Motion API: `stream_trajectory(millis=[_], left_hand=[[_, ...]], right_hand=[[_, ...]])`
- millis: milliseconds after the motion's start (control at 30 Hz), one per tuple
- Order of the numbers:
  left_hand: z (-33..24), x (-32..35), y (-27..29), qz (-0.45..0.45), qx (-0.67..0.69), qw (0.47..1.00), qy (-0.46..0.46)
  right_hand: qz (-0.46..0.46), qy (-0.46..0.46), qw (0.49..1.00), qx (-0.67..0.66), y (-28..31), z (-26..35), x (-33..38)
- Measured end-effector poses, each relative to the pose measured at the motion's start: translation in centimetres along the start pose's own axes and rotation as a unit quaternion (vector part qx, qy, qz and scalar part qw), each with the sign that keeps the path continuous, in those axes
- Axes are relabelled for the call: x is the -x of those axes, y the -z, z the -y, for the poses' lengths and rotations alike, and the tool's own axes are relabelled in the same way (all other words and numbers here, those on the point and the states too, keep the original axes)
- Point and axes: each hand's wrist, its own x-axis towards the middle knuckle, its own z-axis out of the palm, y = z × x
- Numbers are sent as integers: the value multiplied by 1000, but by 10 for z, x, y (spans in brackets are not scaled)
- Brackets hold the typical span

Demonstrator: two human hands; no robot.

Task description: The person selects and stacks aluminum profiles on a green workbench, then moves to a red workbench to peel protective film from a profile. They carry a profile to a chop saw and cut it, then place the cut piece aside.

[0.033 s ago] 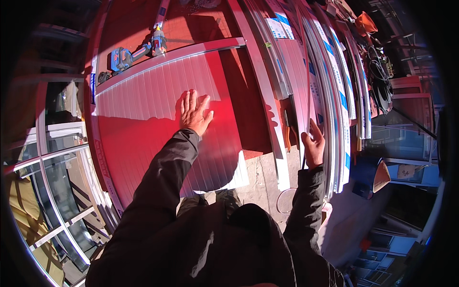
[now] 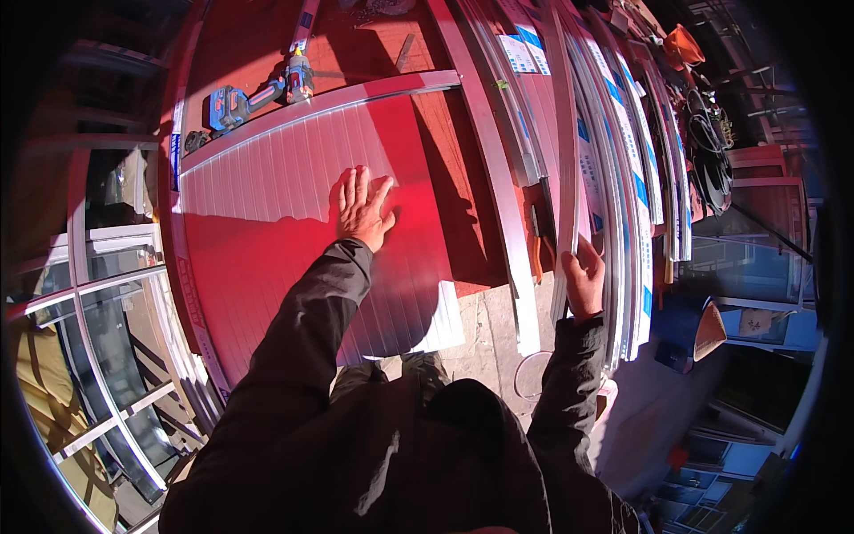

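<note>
My left hand [image 2: 363,209] lies flat, fingers stretched out, on a ribbed metal panel [image 2: 258,173]. The panel rests on a red work surface, partly in sun and partly in shadow. Over on the right, my right hand [image 2: 585,283] is closed round the near part of a long, narrow grey metal profile [image 2: 569,169]. Its thumb and fingers pinch the profile's right edge. Beneath and beside it lie several more long profiles [image 2: 614,178] with blue-and-white film. A pale metal bar [image 2: 498,178] runs lengthwise between the panel and that stack.
A blue-and-black cordless drill [image 2: 298,80] and another blue power tool [image 2: 233,107] lie beyond the panel's far edge. Orange-handled pliers [image 2: 535,245] sit beside the bar. Glazed window frames [image 2: 107,294] stand at the left. Black cable [image 2: 709,160] hangs at the right, near an orange container [image 2: 683,46].
The profile in my right hand has turned, so its broad face shows instead of a thin edge. My left hand has stayed on the panel.
</note>
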Motion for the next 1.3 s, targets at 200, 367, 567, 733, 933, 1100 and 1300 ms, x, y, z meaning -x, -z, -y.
stream_trajectory(millis=[200,367,567,733,933,1100,1300], left_hand=[[4,-3,-13,1,-17,1000,12],[-2,-1,-4,-42,35,998,-11],[-1,0,-4,-37,33,999,-4],[1,-1,-8,-39,36,999,-5],[-1,-1,-8,-30,40,999,0],[1,-1,-9,-24,35,999,6],[3,-1,-11,-28,27,999,3]], right_hand=[[-15,-52,998,16,-60,-40,32],[-23,-135,989,-55,-97,-86,48],[-9,-136,990,-37,-104,-100,49],[-27,-109,993,-27,-105,-105,57],[-38,-100,994,-22,-109,-117,50],[-38,-126,990,-42,-111,-104,50],[-52,-115,992,-23,-114,-108,48]])
